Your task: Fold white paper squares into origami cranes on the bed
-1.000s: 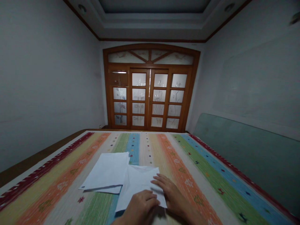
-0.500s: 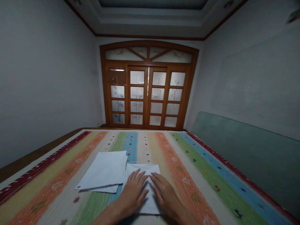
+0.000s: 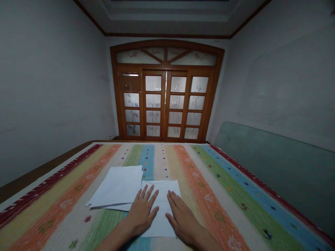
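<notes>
Both hands had drawn apart since the prior frame: left hand (image 3: pixel 142 213) and right hand (image 3: pixel 182 220) lay flat, fingers splayed, grasping nothing, on the folded white paper (image 3: pixel 162 209), just right of the loose sheets (image 3: pixel 116 186) on the striped bed cover (image 3: pixel 65 205).

A home bedroom: striped woven bedspread (image 3: pixel 209 198), glazed wooden doors (image 3: pixel 164 104).

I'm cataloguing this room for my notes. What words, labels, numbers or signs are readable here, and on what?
None are readable.
The stacked white paper sheets and the folded white paper show no legible print.
The striped woven cover has only small coloured motifs.
The glazed wooden doors show only plant patterns.
</notes>
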`<state>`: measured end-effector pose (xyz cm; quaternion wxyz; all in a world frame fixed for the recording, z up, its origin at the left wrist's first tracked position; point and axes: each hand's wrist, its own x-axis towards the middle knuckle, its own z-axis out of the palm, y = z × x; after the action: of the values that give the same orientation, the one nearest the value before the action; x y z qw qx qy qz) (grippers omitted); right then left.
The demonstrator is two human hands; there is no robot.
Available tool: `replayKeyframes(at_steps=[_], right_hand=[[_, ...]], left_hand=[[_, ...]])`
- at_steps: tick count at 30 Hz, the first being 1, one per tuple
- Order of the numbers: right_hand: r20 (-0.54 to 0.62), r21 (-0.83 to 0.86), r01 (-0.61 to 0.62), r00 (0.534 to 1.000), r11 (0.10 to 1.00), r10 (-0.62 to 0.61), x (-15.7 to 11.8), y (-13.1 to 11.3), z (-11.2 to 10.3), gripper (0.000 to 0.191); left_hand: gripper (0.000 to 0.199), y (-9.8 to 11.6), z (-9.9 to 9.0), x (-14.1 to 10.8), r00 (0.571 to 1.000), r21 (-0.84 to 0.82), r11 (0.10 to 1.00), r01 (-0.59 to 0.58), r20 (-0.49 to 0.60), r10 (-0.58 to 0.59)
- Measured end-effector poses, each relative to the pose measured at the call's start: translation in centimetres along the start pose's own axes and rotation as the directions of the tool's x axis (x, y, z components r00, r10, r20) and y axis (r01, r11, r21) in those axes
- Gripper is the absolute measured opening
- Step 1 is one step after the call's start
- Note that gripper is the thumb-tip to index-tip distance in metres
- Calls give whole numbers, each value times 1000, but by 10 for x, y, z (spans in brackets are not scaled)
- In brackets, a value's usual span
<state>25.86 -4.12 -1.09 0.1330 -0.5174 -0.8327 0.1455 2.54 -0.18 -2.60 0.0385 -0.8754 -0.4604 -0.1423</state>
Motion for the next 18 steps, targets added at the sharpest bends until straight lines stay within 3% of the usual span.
replayKeyframes(at_steps=[5,9,13,18], right_hand=[[-6,-4,9,1000,1000,-9,0,4,2,67],[-17,9,11,1000,1000,-11,-1,4,1,67],[11,12,-1,1000,1000,1,-3,2,-4,68],[-12,-1,-3,1000,1000,3,-5,5,-6,63]], left_hand=[[57,-29,-4,-2,1000,-9,1000,24,13,-24],[57,-37,-4,-5,999,-35,999,35,3,-35],[58,-32,-8,-7,999,-54,998,45,0,-45],[60,-5,-18,-8,995,-116,992,-50,86,60]])
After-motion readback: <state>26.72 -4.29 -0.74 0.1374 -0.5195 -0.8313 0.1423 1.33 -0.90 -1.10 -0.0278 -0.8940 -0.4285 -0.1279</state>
